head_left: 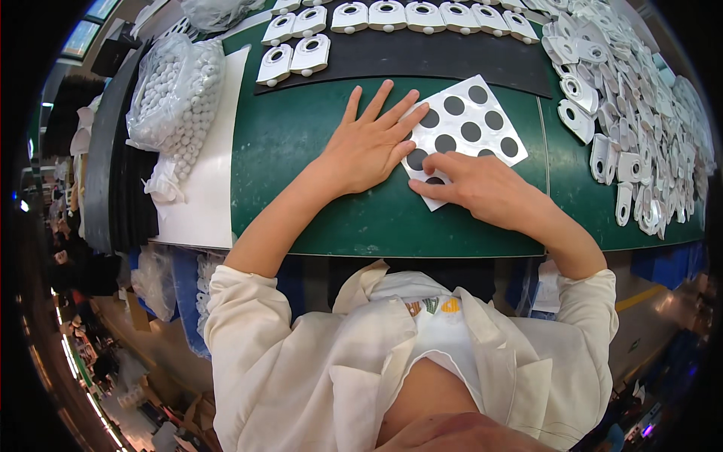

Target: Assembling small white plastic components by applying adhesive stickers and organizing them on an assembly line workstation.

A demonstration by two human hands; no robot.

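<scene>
A white sheet with rows of round black stickers (471,131) lies tilted on the green tabletop in front of me. My left hand (369,147) rests flat with fingers spread, its fingertips and thumb over the sheet's left edge. At the sheet's lower left corner is my right hand (478,184). Its thumb and bent index finger are apart, close around a black dot there, and the other fingers curl under. I see nothing lifted off the sheet between them.
White plastic housings (385,15) with round holes stand in rows on a black mat (452,56) at the back. A large heap of similar white parts (625,113) covers the right side. At left, a clear bag of white balls (177,98) sits on a white board (203,215).
</scene>
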